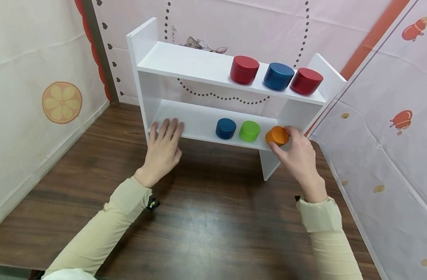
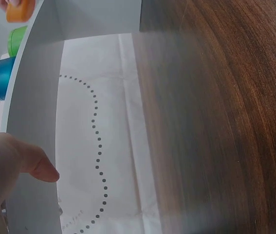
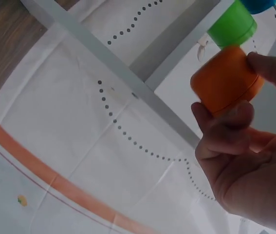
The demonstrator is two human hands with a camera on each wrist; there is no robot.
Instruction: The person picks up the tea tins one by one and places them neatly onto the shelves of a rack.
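My right hand [image 1: 297, 151] holds an orange round tin [image 1: 277, 135] between thumb and fingers at the right end of the lower shelf. The right wrist view shows this orange tin [image 3: 228, 80] tilted in the grasp. Beside it on that shelf are a green tin [image 1: 250, 131] and a dark blue tin [image 1: 225, 128]. My left hand [image 1: 162, 149] rests with extended fingers on the left part of the white shelf unit's lower board [image 1: 196, 118]. Its thumb [image 2: 40, 165] lies below the board's front edge in the left wrist view.
Two larger red tins, left [image 1: 244, 70] and right [image 1: 306, 81], flank a blue tin [image 1: 278, 76] on the upper shelf [image 1: 189, 58]. The unit stands on a dark wooden table [image 1: 206, 217], with patterned cloth walls [image 1: 385, 128] around it.
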